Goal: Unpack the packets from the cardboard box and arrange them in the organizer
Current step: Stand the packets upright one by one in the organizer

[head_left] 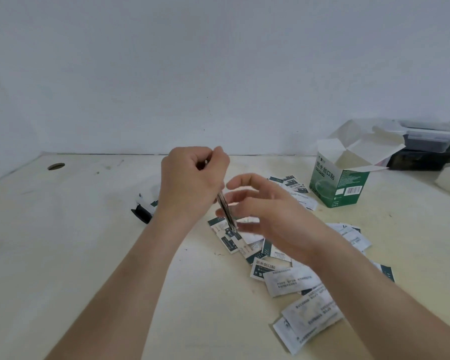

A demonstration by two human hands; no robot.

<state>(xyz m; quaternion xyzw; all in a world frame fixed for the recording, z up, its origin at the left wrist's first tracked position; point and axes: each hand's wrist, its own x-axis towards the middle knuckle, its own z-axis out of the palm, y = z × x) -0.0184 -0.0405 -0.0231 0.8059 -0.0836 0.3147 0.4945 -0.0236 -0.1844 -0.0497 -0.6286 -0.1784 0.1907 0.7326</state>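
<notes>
Packets (291, 281) lie strewn across the table (76, 255) in a loose heap, from beside the cardboard box (340, 188) down toward the near right edge. The box stands upright with its flaps open. Its inside is out of sight, so I cannot tell whether it is emptied, though the size of the heap suggests that unpacking is largely done. Arranging looks barely begun. A small black holder (140, 215), probably the organizer, peeks out behind the left wrist with what seem to be a few packets in it, but most of it is hidden.

The left hand (192, 183) is raised above the heap, fingers curled tight around a thin stack (226, 211) of packets held edge-on and hanging down from the fist. The right hand (265, 211) hovers just beside the stack with fingers spread apart and gently curved, holding nothing that I can see. It is blurred, so I cannot tell whether its fingertips touch the stack. A clear lidded container (426, 133) sits at the far right, well apart from the work.
</notes>
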